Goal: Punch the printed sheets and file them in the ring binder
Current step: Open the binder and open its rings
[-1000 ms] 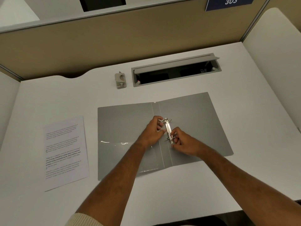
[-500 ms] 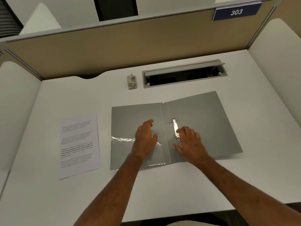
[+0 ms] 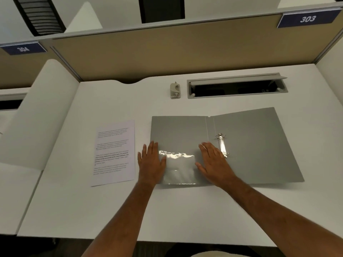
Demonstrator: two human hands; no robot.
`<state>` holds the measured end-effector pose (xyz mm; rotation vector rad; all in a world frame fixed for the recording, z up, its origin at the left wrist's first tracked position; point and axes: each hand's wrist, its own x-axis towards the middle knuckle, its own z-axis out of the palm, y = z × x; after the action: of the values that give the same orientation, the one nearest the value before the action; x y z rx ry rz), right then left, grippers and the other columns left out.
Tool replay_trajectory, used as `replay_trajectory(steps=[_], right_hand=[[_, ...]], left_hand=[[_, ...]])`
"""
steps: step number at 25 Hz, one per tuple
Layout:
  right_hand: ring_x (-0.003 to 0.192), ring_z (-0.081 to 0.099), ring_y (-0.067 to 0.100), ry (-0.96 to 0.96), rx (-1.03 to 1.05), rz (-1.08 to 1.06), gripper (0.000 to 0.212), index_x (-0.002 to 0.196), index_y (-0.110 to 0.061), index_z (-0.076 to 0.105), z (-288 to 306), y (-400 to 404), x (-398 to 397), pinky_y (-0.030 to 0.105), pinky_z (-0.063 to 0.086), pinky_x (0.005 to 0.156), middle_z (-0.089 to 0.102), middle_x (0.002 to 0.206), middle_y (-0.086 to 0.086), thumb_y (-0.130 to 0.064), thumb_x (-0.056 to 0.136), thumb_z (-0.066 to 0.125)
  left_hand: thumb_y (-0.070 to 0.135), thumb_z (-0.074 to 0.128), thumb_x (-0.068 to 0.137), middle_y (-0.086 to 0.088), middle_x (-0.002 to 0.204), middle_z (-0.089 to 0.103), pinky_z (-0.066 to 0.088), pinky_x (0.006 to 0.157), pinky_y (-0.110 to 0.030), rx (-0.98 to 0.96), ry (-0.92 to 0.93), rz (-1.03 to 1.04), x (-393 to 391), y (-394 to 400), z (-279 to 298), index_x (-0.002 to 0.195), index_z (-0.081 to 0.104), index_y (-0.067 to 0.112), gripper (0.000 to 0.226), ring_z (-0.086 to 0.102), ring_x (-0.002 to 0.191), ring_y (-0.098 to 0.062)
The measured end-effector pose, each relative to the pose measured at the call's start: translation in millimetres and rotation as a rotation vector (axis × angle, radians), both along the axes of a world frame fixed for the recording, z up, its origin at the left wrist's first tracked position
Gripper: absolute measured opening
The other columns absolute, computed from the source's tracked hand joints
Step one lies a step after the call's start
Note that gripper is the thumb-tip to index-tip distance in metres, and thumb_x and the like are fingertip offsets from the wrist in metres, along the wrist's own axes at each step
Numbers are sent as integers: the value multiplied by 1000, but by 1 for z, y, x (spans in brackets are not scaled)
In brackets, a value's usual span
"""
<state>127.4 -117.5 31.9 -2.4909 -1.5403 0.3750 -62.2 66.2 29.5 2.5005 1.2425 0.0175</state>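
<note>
A grey ring binder lies spread flat on the white desk, with its metal ring mechanism just right of the spine. My left hand lies flat, fingers straight, at the left edge of the inside cover. My right hand lies flat over the spine area, beside the rings. The printed sheets lie on the desk left of the binder, close to my left hand. A small grey hole punch stands farther back.
An open cable tray slot is set into the desk behind the binder. A beige partition closes the back, and white side panels flank the desk. A clear plastic pocket shines inside the left cover.
Both hands let go of the ring mechanism and slid left, now lying flat on the binder. The left hand has reached the cover's left edge. The view has shifted left.
</note>
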Motion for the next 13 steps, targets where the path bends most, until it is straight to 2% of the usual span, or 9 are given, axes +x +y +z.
replay_trajectory(steps=[3, 7, 10, 13], right_hand=[[155, 9, 25, 31, -57, 54, 83, 159, -10, 16, -4, 15, -10, 38, 10, 124, 13, 167, 7, -62, 95, 26], [153, -16, 21, 45, -116, 112, 90, 160, -13, -6, -8, 28, -24, 35, -9, 122, -15, 166, 3, -70, 95, 20], [152, -20, 21, 54, -132, 126, 89, 159, -12, -8, -12, 31, -31, 36, -11, 122, -21, 163, 2, -68, 96, 22], [152, -18, 22, 54, -131, 132, 91, 158, -10, -6, -17, 34, -34, 38, -8, 123, -15, 165, 5, -70, 94, 16]], left_hand=[[50, 40, 105, -3, 171, 17, 7, 125, -54, 22, 37, 72, -33, 17, -6, 162, 25, 18, 67, 9, 158, -31], [49, 39, 106, -7, 169, 23, 11, 126, -55, 30, 46, 169, -76, 41, -11, 160, 30, 16, 64, 15, 157, -33], [45, 43, 105, -8, 169, 21, 10, 126, -54, -2, 50, 281, -107, 58, -14, 161, 26, 14, 66, 14, 157, -33], [47, 45, 104, -11, 169, 21, 14, 126, -54, -33, 96, 408, -134, 74, -16, 161, 23, 10, 71, 16, 156, -36]])
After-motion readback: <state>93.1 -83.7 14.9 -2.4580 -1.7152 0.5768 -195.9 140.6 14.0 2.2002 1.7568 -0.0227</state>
